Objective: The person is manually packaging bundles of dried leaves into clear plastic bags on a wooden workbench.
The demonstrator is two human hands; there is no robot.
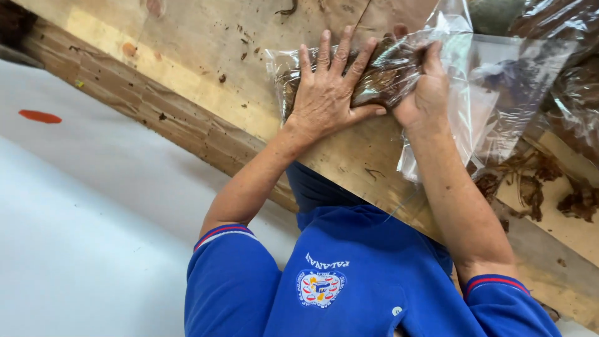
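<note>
A clear plastic bag (380, 78) packed with brown dried leaf material lies on a wooden tabletop (206, 43). My left hand (324, 93) rests flat on top of the packed part, fingers spread. My right hand (426, 87) clasps the packed lump's right end through the plastic, fingers curled over its far side. The bag's loose, empty plastic (493, 100) trails off to the right of my right hand. My blue shirt (349, 281) fills the bottom of the view.
The table's thick wooden edge (156, 112) runs diagonally from upper left to lower right. Brown leaf scraps (530, 181) lie on the wood at the right. More crumpled plastic with dark material (574, 75) sits at the upper right. White floor (75, 218) with a red mark (40, 116) lies to the left.
</note>
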